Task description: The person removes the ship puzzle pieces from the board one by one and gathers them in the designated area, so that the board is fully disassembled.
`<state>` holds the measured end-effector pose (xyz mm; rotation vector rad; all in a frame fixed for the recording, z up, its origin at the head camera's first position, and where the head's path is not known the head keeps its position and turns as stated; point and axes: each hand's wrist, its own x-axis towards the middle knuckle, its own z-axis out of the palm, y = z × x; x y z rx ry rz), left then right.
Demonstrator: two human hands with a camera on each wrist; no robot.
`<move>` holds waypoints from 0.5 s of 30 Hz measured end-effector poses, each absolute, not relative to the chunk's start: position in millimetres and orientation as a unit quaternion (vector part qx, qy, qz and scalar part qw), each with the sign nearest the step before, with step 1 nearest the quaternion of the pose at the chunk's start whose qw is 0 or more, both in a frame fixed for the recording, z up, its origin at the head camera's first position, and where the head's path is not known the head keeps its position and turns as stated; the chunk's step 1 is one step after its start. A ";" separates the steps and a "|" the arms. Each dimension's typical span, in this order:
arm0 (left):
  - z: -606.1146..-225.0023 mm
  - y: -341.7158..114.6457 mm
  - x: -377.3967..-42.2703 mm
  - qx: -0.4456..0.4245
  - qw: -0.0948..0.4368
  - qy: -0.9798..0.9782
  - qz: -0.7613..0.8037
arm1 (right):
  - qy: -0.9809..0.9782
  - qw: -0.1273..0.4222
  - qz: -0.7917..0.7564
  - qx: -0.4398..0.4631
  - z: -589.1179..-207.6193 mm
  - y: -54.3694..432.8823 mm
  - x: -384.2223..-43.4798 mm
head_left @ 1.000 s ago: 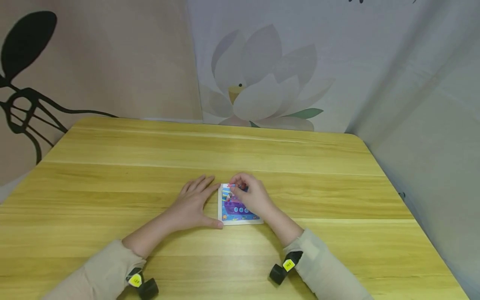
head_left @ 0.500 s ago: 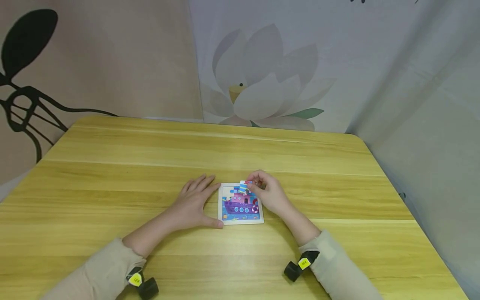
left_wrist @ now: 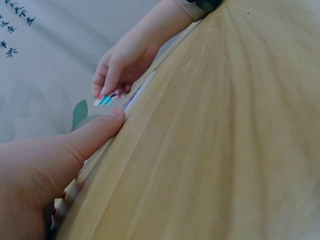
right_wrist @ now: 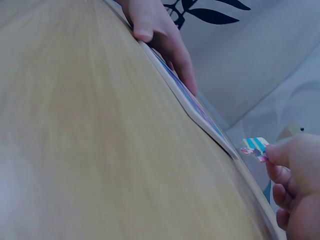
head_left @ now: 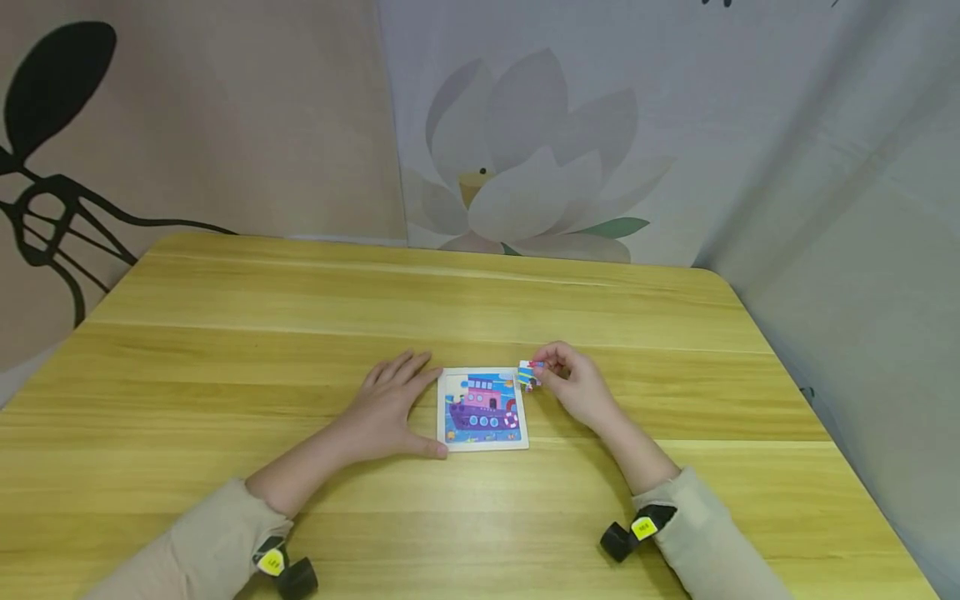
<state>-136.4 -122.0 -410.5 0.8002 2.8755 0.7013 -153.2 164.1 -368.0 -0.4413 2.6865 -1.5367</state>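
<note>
A small square jigsaw puzzle [head_left: 487, 419] with a purple ship picture lies flat in a white frame [head_left: 483, 447]. A pale gap shows at its upper left. My right hand [head_left: 577, 385] pinches a puzzle piece [head_left: 528, 375] with blue, yellow and pink print, just off the frame's upper right corner. In the right wrist view the puzzle piece [right_wrist: 256, 148] is between thumb and finger, raised above the table. My left hand [head_left: 386, 408] lies spread at the frame's left side, its thumb at the lower left corner and a finger at the upper left corner.
The wooden table [head_left: 300, 300] spreads around the puzzle on all sides. Behind it hangs a curtain [head_left: 540, 125] printed with a lotus flower. Each sleeve cuff carries a black wrist camera [head_left: 618, 542].
My right hand has lifted the puzzle piece off the puzzle's upper left and carried it right, past the frame's upper right corner. My left hand has stayed in place.
</note>
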 end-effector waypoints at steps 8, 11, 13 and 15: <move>-408.8 -121.5 -135.1 0.262 0.037 0.936 0.232 | 0.870 -0.001 -0.474 -0.138 -406.6 194.4 -178.8; -408.2 -121.5 -135.0 0.261 0.037 0.936 0.232 | 0.876 -0.001 -0.464 -0.135 -407.2 195.7 -179.9; -408.3 -121.5 -134.8 0.261 0.037 0.936 0.233 | 0.880 -0.002 -0.456 -0.135 -407.9 195.8 -180.4; -408.9 -121.5 -134.8 0.261 0.036 0.936 0.233 | 0.884 -0.004 -0.447 -0.136 -409.1 195.8 -180.6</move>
